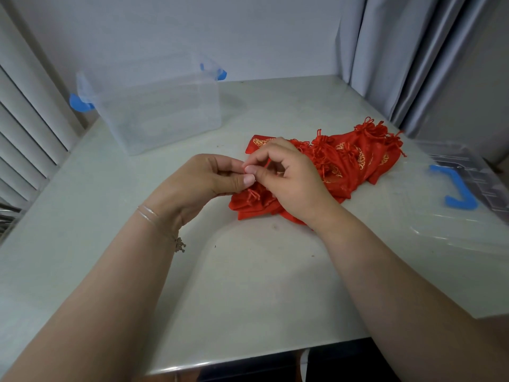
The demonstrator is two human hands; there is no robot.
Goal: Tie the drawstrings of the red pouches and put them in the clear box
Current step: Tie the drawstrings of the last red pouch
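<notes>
Two bare forearms reach in over the near edge of the pale desk (248, 285); a thin bracelet (154, 219) circles the left wrist. The left hand (203, 180) has its grip closed, thumb and forefinger pinching a thin red drawstring (267, 162). The right hand (286, 175) meets it fingertip to fingertip, its grip also curled and pinching the same cord. Just under both hands lies a red pouch (253, 204), gathered mouth turned up toward the fingers. Behind the right hand, a heap of red pouches (355, 158) with gold print stretches from near left to far right, tasselled ends toward the far right. To the right lies a clear lid (468, 216) with a blue handle. Farther back on the left stands the clear box (159, 111), open, with blue latches.
</notes>
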